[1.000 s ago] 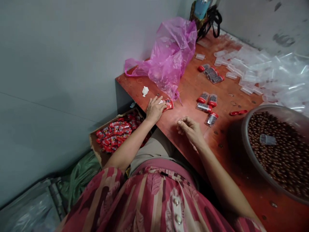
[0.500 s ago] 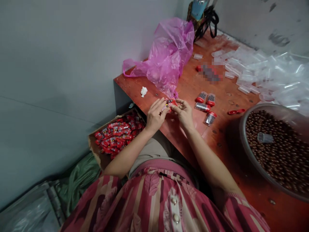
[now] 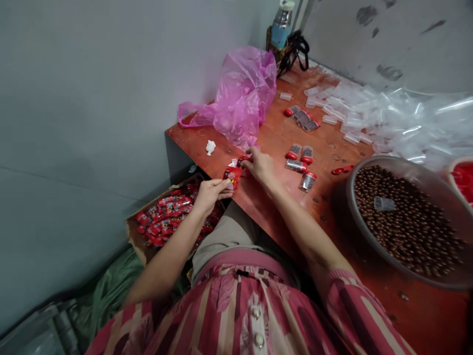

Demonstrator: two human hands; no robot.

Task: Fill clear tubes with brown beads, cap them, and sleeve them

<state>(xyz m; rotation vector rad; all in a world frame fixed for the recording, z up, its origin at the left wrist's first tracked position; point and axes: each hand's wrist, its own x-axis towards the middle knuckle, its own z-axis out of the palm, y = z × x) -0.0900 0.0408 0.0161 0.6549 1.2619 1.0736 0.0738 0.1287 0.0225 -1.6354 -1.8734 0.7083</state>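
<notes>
Between the thumb and fingers of my left hand (image 3: 211, 195) is a flat red packet (image 3: 232, 178), held over the table's front left edge. My right hand (image 3: 260, 166) is just beyond it, fingers pinched at a small red item (image 3: 244, 160) beside the pink bag's lower end; what this item is cannot be made out. Right of my hands lie several small clear tubes with red caps and dark contents (image 3: 296, 165). Farther back is another group of such tubes (image 3: 303, 118).
A pink plastic bag (image 3: 240, 93) and white scrap (image 3: 210, 147) lie on the red table (image 3: 273, 207). Right: a basin of brown balls (image 3: 402, 222) with a tube inside, red caps (image 3: 343, 169), a heap of clear tubes (image 3: 369, 108). Lower left: a box of red packets (image 3: 166, 217).
My hands have moved apart; the left has drawn back toward the table edge with the red packet, now in plain view. The camera view has shifted, showing a red-filled container at right.
</notes>
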